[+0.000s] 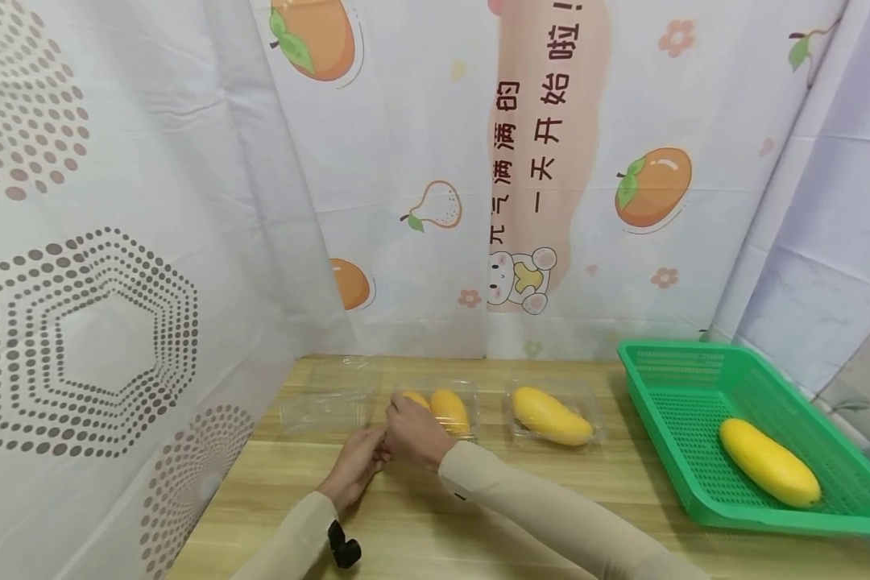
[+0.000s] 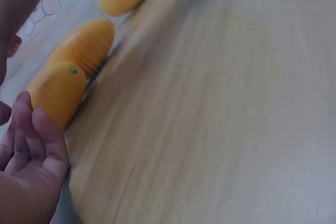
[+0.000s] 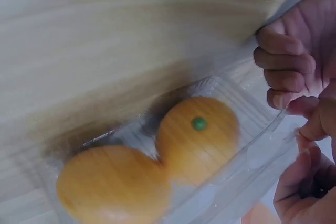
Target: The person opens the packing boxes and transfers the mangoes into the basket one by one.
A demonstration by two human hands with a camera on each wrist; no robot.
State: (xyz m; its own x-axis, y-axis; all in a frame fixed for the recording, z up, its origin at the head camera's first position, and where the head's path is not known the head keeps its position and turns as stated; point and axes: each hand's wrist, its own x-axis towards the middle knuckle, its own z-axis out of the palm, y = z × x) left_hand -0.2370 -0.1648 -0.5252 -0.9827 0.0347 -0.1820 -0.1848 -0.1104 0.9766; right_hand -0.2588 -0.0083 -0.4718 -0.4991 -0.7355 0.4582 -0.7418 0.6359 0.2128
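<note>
Two yellow mangoes (image 1: 449, 409) lie side by side in a clear plastic box (image 3: 257, 90) with a hinged lid. At the box's left end, my left hand (image 1: 362, 463) has its fingers curled and pinches the edge near the corner. Close beside it, my right hand (image 1: 415, 431) reaches over from the right and pinches the plastic rim with thumb and fingers. Both hands meet at this corner in the right wrist view, where the green-tipped mango (image 3: 197, 137) shows through the plastic. The right hand partly hides the left mango in the head view.
Another clear box (image 1: 516, 435) with one mango (image 1: 551, 415) stands to the right. An opened clear box (image 1: 326, 411) lies at the left. A green basket (image 1: 685, 475) holding a mango (image 1: 768, 463) is at the far right. Printed curtains (image 1: 420, 121) hang behind the wooden table (image 1: 522, 524).
</note>
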